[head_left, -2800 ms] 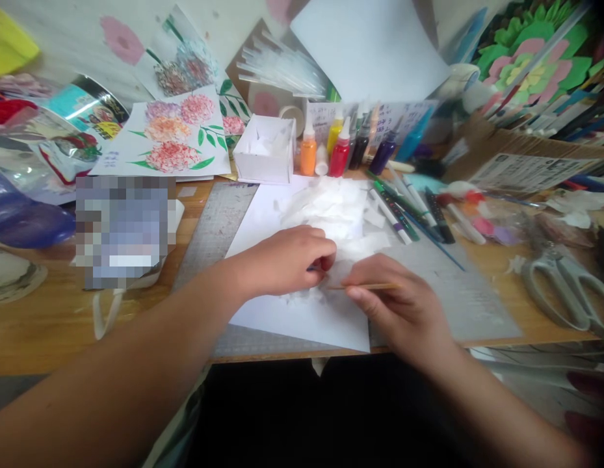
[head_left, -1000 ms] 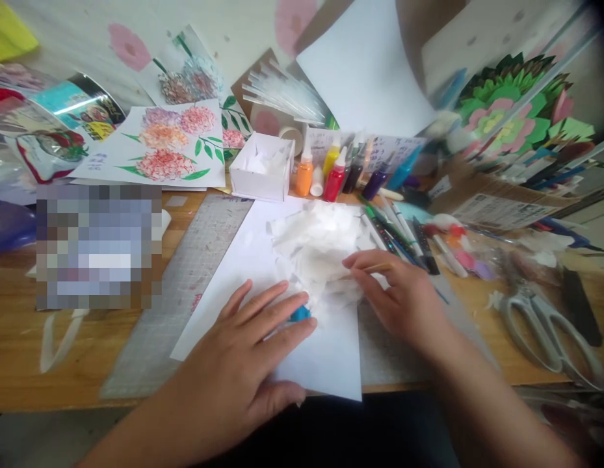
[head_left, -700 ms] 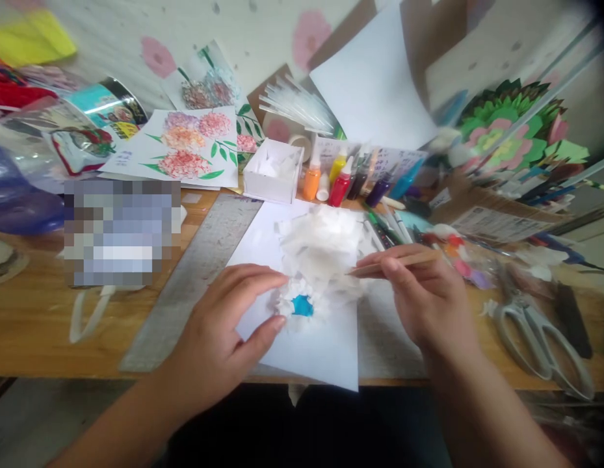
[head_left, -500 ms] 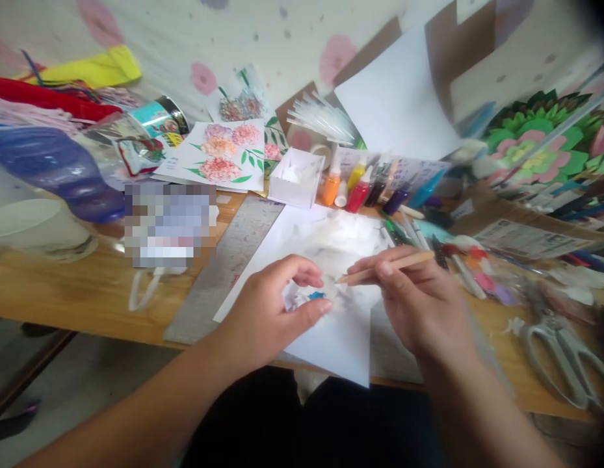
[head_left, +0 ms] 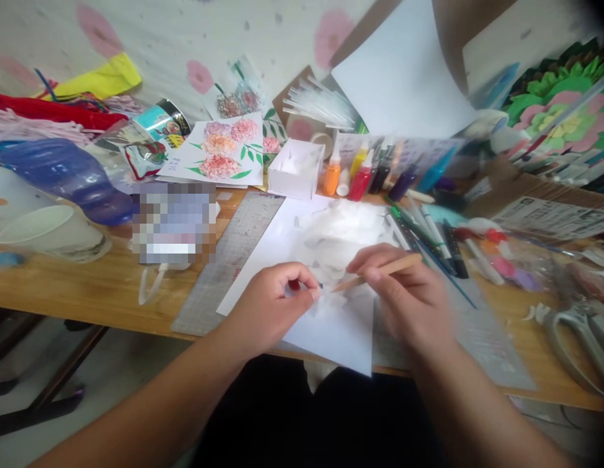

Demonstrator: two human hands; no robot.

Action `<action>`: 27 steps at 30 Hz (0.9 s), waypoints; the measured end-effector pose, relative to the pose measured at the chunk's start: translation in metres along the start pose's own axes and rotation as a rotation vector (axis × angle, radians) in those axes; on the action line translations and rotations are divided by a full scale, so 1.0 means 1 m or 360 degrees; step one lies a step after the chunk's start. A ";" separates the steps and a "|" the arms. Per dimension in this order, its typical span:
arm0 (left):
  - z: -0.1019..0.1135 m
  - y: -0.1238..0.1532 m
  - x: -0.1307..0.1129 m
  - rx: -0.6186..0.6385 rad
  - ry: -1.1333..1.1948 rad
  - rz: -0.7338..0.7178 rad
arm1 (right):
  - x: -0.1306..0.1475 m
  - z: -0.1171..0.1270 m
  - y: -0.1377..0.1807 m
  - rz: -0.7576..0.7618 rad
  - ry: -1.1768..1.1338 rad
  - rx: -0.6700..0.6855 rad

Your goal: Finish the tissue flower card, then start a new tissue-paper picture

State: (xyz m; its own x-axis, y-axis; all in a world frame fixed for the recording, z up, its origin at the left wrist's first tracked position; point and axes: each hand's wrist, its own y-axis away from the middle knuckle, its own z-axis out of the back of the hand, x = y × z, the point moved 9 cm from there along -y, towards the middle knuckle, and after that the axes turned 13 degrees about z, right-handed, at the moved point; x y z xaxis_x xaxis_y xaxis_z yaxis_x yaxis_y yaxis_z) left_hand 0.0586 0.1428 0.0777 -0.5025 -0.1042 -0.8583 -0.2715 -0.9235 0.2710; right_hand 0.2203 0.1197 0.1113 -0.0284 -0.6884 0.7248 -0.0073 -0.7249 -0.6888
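Head view: left hand (head_left: 270,305) rests on a white paper sheet (head_left: 331,331) on the tabletop (head_left: 87,292), fingers (head_left: 302,286) curled and pinched onto a small bit of crumpled white tissue; what exactly sits between them is too blurred to tell. Right hand (head_left: 409,299) grips a thin wooden stick (head_left: 380,270), held low and slanted, its tip pointing left at the left fingertips, just beside them. A tissue pile (head_left: 341,234) lies on the sheet just behind both hands. Grey cutting mat (head_left: 228,260) is under the sheet. Paint bottles (head_left: 348,179) and a white box (head_left: 296,169) stand behind; markers (head_left: 428,234) to the right, scissors (head_left: 575,338) far right, paper cup (head_left: 48,231) far left.
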 end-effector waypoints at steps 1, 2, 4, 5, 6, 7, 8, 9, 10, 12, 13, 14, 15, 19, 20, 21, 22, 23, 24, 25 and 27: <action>0.000 0.000 -0.002 -0.0019 -0.0041 -0.0032 | 0.001 0.001 0.000 0.0025 -0.0006 -0.0009; 0.000 -0.001 -0.004 -0.0047 -0.0089 -0.0067 | 0.003 0.002 0.000 0.0045 0.0012 -0.0010; -0.001 -0.003 -0.005 -0.0116 -0.0204 -0.0108 | 0.007 0.000 -0.002 0.0066 0.0133 0.0047; -0.002 -0.004 -0.004 -0.0138 -0.0268 -0.0104 | 0.010 -0.003 -0.003 0.0079 0.0217 0.0103; -0.004 -0.005 -0.004 -0.0147 -0.0324 -0.0101 | 0.012 -0.006 -0.004 0.0103 0.0300 0.0168; -0.006 -0.006 -0.004 -0.0149 -0.0370 -0.0100 | 0.015 -0.009 -0.005 0.0133 0.0374 0.0232; -0.007 -0.007 -0.003 -0.0154 -0.0405 -0.0097 | 0.018 -0.013 -0.006 0.0168 0.0431 0.0287; -0.008 -0.007 -0.004 -0.0163 -0.0431 -0.0095 | 0.020 -0.015 -0.007 0.0207 0.0472 0.0323; -0.008 -0.008 -0.004 -0.0167 -0.0452 -0.0092 | 0.022 -0.017 -0.007 0.0240 0.0508 0.0348; -0.009 -0.008 -0.004 -0.0178 -0.0486 -0.0088 | 0.024 -0.020 -0.008 0.0280 0.0570 0.0393; -0.009 -0.008 -0.005 -0.0184 -0.0499 -0.0088 | 0.024 -0.021 -0.007 0.0293 0.0586 0.0410; -0.009 -0.008 -0.005 -0.0191 -0.0510 -0.0092 | 0.024 -0.022 -0.007 0.0302 0.0594 0.0426; -0.009 -0.008 -0.005 -0.0200 -0.0520 -0.0097 | 0.024 -0.023 -0.007 0.0310 0.0595 0.0441; -0.009 -0.007 -0.005 -0.0227 -0.0564 -0.0142 | 0.024 -0.027 -0.005 0.0341 0.0565 0.0495; -0.009 -0.007 -0.005 -0.0238 -0.0579 -0.0157 | 0.024 -0.029 -0.005 0.0348 0.0564 0.0513; -0.009 -0.007 -0.005 -0.0250 -0.0593 -0.0173 | 0.024 -0.030 -0.004 0.0355 0.0572 0.0531; -0.009 -0.007 -0.006 -0.0259 -0.0606 -0.0190 | 0.023 -0.031 -0.003 0.0361 0.0591 0.0548; -0.010 -0.006 -0.006 -0.0267 -0.0617 -0.0206 | 0.023 -0.032 -0.003 0.0365 0.0615 0.0560; -0.010 -0.006 -0.006 -0.0270 -0.0627 -0.0223 | 0.022 -0.032 -0.002 0.0366 0.0644 0.0570; -0.010 -0.006 -0.006 -0.0273 -0.0636 -0.0240 | 0.021 -0.032 -0.002 0.0362 0.0675 0.0577; -0.010 -0.004 -0.007 -0.0278 -0.0644 -0.0272 | 0.021 -0.031 -0.002 0.0361 0.0721 0.0573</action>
State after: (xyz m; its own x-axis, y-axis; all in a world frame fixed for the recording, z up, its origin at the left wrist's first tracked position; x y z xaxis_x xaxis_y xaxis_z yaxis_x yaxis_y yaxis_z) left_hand 0.0714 0.1440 0.0781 -0.7517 0.1751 -0.6358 -0.2533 -0.9668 0.0332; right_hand 0.1890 0.1075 0.1273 -0.4118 -0.8045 0.4281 0.3842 -0.5793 -0.7189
